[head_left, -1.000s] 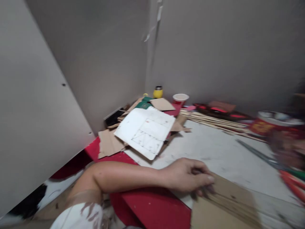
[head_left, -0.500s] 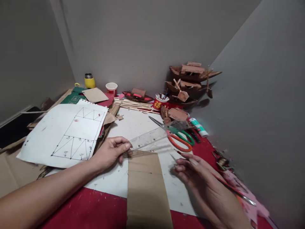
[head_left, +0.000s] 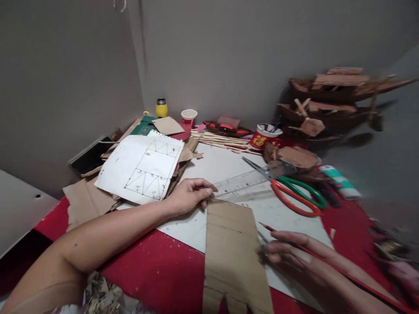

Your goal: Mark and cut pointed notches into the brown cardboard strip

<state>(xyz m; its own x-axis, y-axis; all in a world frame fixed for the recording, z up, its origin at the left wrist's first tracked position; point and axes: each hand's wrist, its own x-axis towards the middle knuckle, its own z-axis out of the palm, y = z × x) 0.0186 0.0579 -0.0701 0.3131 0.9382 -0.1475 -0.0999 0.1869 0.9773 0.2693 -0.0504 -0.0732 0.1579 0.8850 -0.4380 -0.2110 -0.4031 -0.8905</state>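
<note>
My left hand is closed in a pinch on the near-left end of a clear plastic ruler. The ruler slants away to the right, just beyond the top edge of a brown cardboard strip with pencil lines across it and notches low down. My right hand, beside the strip's right edge, is closed on a red pencil whose dark point faces the strip. A second thin grey tip shows under those fingers; its kind is unclear. Scissors with orange and green handles lie at the ruler's far end.
A paper with a truss drawing lies on cardboard pieces at left. Wooden sticks, a red paper cup and brown model boats stand along the back wall. A glue stick lies at right. White board covers red cloth.
The view has swung left, so everything appears shifted right. My right hand has come closer to the strip's right edge. My left hand keeps its pinch on the ruler.
</note>
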